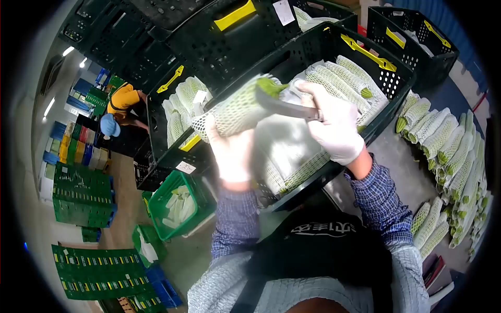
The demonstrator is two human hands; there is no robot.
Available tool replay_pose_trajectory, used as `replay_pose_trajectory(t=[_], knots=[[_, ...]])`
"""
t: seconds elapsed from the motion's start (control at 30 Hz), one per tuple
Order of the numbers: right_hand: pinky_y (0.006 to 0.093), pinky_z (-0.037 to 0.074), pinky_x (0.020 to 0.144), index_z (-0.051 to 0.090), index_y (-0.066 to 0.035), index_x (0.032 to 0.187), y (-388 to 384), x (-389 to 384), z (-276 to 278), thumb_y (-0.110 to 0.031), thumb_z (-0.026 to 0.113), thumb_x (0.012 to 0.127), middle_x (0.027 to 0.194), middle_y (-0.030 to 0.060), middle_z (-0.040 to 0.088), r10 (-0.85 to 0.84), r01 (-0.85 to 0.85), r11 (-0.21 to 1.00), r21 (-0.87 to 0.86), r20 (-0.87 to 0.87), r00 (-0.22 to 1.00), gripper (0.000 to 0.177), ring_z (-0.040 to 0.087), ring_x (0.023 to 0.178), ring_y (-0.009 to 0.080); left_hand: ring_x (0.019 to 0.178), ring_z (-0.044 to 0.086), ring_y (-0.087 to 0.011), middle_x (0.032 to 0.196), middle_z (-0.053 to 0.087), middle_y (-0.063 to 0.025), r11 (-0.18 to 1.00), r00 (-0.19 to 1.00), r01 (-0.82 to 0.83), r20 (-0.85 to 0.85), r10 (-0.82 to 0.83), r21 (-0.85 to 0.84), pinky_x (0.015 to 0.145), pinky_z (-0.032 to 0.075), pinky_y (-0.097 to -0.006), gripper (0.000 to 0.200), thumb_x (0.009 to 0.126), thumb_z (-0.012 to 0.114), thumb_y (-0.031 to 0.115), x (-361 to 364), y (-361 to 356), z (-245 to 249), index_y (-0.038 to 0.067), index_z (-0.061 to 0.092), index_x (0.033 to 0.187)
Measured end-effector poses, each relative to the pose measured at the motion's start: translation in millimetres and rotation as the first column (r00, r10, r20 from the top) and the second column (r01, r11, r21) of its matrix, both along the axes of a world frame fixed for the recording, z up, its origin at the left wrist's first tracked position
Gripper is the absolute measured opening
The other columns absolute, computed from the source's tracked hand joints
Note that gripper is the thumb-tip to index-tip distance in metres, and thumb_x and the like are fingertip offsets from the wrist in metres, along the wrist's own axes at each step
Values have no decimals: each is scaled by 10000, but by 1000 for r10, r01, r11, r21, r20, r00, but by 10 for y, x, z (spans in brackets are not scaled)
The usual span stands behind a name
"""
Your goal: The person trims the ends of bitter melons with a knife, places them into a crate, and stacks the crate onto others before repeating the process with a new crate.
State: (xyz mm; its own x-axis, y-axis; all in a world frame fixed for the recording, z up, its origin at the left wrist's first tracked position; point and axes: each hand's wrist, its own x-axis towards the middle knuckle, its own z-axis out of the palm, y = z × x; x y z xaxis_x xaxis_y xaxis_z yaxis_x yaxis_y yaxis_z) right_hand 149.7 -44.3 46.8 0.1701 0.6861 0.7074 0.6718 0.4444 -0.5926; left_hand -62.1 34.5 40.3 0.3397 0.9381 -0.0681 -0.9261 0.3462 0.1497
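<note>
My gloved left hand (pixel 233 154) is closed round a green gourd (pixel 235 112) in a white foam net sleeve, held up over a dark green crate (pixel 390 82). A bare green end of the gourd sticks out of the net toward the right. In my gloved right hand (pixel 338 124) is a knife (pixel 286 108), its dark blade pointing left and overlapping that bare end. Netted gourds (pixel 342 78) fill the crate's back right part, and others (pixel 185 104) lie at its left end. The crate's middle is glary.
More netted gourds (pixel 451 141) lie piled on a surface at the right. Below the crate's left end, a green basket (pixel 194 214) holds pale pieces. Dark crates (pixel 229 41) stand behind. At the far left, a person in orange (pixel 122 99) bends near stacked crates.
</note>
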Motion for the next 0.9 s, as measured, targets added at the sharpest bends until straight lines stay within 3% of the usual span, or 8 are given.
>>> replay_pose_trajectory(t=[0.23, 0.3, 0.37, 0.43, 0.63, 0.8, 0.83, 0.9], knots=[[295, 528, 607, 580, -69, 1316, 23, -96, 142, -109, 600, 746, 772, 59, 665, -68, 41, 985, 170, 158, 985, 572, 644, 627, 210, 1192, 578, -324, 1258, 606, -166, 996, 993, 81, 88, -79, -27, 1055, 467, -519, 468, 889, 666, 245, -60, -180, -91, 22, 535, 1279], [295, 493, 545, 599, -122, 1294, 144, -29, 80, -98, 622, 800, 724, 44, 643, -261, 230, 958, 170, 189, 947, 495, 625, 585, 195, 1156, 565, -295, 1258, 535, -179, 997, 971, 38, -237, -20, 71, 1013, 508, -444, 597, 857, 721, 275, -69, -278, -37, -28, 461, 1300], [305, 481, 525, 620, -170, 1247, 219, 110, 95, -107, 638, 875, 687, 69, 642, -343, 340, 937, 77, 28, 939, 378, 632, 562, 205, 1097, 552, -281, 1193, 493, -178, 897, 821, 436, 377, -428, 70, 962, 523, -406, 702, 834, 760, 262, -255, -298, -162, -71, 382, 1325], [312, 491, 547, 624, -184, 1222, 256, 242, 106, -118, 657, 899, 691, 98, 654, -394, 376, 908, 185, 70, 916, 332, 658, 583, 218, 1080, 537, -274, 1167, 473, -177, 949, 899, 314, 322, -296, -7, 927, 523, -371, 743, 839, 764, 255, -319, -335, -190, -86, 338, 1344], [276, 519, 662, 625, -130, 1228, 122, 12, 224, 1, 648, 836, 890, 125, 714, -124, 123, 988, 88, -3, 992, 414, 717, 757, 189, 1111, 534, -267, 1194, 484, -149, 949, 888, 315, 352, -295, 0, 960, 499, -360, 659, 836, 751, 252, -432, -356, -194, -28, 402, 1320], [257, 463, 571, 647, -105, 1180, 187, -99, 181, -11, 653, 847, 730, 87, 657, -48, 45, 997, 62, 50, 998, 346, 608, 594, 128, 1099, 536, -263, 1181, 500, -142, 969, 911, 247, 337, -239, 19, 952, 499, -358, 584, 837, 753, 235, -590, -442, -47, -31, 471, 1274], [256, 454, 562, 653, -101, 1163, 168, -150, 206, -13, 651, 850, 715, 81, 642, -25, 24, 1000, 20, 63, 998, 325, 590, 583, 123, 1033, 614, -309, 1143, 626, -161, 977, 958, 205, 193, -213, 60, 879, 548, -418, 563, 984, 490, 511, -666, -417, -73, 32, 535, 1274], [255, 435, 545, 663, -93, 1130, 107, -247, 293, -17, 646, 857, 684, 68, 612, 17, -12, 998, -58, 85, 996, 283, 553, 561, 111, 1118, 525, -272, 1222, 496, -161, 945, 875, 308, 357, -327, 110, 980, 486, -378, 669, 814, 783, 269, -839, -446, -40, -28, 459, 1319]])
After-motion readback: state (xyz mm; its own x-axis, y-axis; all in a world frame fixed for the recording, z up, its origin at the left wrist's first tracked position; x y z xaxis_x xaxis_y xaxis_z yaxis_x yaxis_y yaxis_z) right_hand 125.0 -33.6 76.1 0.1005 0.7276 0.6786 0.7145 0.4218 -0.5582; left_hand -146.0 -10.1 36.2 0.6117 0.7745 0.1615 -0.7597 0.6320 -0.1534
